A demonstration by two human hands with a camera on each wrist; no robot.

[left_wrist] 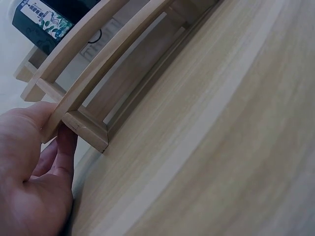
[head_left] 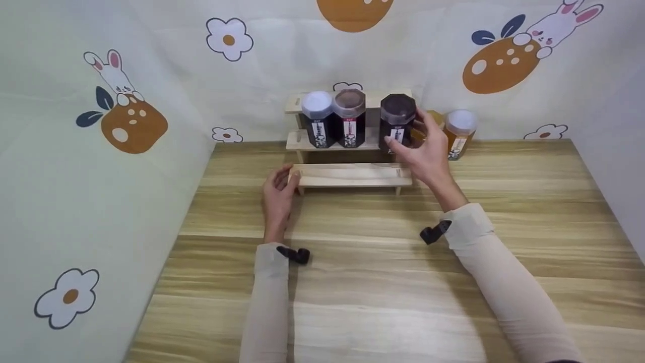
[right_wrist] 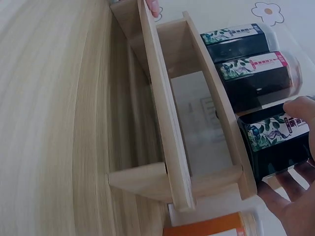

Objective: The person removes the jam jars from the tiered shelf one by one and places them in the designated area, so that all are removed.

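Well, our right hand (head_left: 432, 155) grips a dark, faceted, white-labelled jar (head_left: 398, 112); our left hand (head_left: 277, 199) pinches the pale wooden rack (head_left: 350, 174).

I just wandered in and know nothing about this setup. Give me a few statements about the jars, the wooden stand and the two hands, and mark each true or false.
1. The right hand holds a dark jar. True.
2. The left hand grips the top shelf. False: it grips the left end of the lowest shelf.
3. A white-lidded dark jar and a brown-lidded dark jar stand side by side on the middle shelf. True.
4. The white-lidded amber jar stands on the lowest shelf. False: it stands on the table, to the right of the stand.
5. The backdrop is printed with flowers and rabbits. True.
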